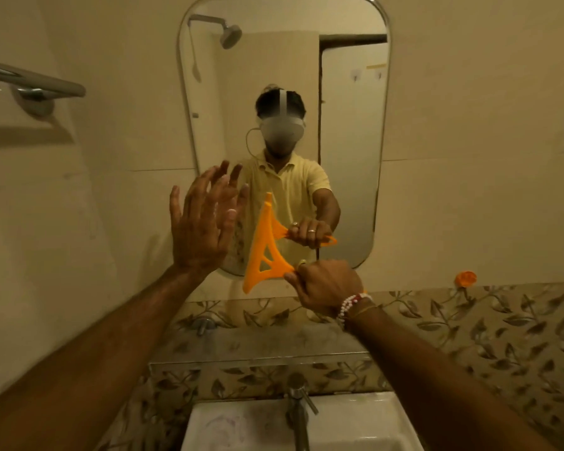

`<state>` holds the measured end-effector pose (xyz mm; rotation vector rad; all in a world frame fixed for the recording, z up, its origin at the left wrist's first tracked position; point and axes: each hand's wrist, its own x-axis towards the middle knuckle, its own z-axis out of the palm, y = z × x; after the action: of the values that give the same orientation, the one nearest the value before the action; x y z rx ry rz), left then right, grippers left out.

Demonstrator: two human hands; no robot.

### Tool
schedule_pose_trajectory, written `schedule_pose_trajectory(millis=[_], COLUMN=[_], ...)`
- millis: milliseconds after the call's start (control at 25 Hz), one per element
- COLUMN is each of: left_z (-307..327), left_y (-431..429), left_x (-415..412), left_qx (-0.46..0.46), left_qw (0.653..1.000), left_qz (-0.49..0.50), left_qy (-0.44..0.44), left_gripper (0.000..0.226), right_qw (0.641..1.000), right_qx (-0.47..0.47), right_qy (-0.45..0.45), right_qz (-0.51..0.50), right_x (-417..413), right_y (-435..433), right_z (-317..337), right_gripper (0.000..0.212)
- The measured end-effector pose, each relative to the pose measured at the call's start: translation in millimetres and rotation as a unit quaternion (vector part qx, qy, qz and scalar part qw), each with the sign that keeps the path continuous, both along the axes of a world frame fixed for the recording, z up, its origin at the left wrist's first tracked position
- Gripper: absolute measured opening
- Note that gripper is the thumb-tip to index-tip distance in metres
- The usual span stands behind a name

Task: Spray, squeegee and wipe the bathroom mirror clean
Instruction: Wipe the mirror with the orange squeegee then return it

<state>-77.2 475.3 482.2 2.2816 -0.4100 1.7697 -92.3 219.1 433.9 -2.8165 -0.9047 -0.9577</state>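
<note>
The tall rounded bathroom mirror (345, 131) hangs on the wall in front of me and reflects a person in a yellow shirt. My right hand (328, 286) grips the handle of an orange plastic squeegee (263, 252), whose blade edge stands nearly upright against the lower left of the glass. My left hand (201, 222) is raised just left of the squeegee with fingers spread, holding nothing, close to the mirror's lower left edge. No spray bottle or cloth is in view.
A white sink (261, 424) with a steel tap (298, 408) lies below. A narrow glass shelf (258, 348) runs under the mirror. A chrome towel rail (33, 81) sticks out at the upper left. An orange hook (466, 278) sits on the wall at right.
</note>
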Motion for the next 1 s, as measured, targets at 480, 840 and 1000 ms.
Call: schedule_pose_trajectory(millis=[480,840,1000], left_z=[-43,-58,-63], left_y=[64,31,-3], left_x=[-12,-6,2], left_qx=[-0.031,-0.038,-0.041], left_qw=[0.998,0.997,0.997], left_qz=[0.054,0.035,0.011], left_qy=[0.028,0.049,0.058], left_gripper=[0.056,0.055,0.055], right_qw=[0.997,0.999,0.998], right_qx=[0.068,-0.023,-0.059], right_qy=[0.035,0.032,0.0], right_qz=[0.015,-0.002,-0.019], right_x=[20,20,23], right_y=[90,29,-29], right_z=[-10,-20,-21], right_gripper=[0.05,0.051,0.05])
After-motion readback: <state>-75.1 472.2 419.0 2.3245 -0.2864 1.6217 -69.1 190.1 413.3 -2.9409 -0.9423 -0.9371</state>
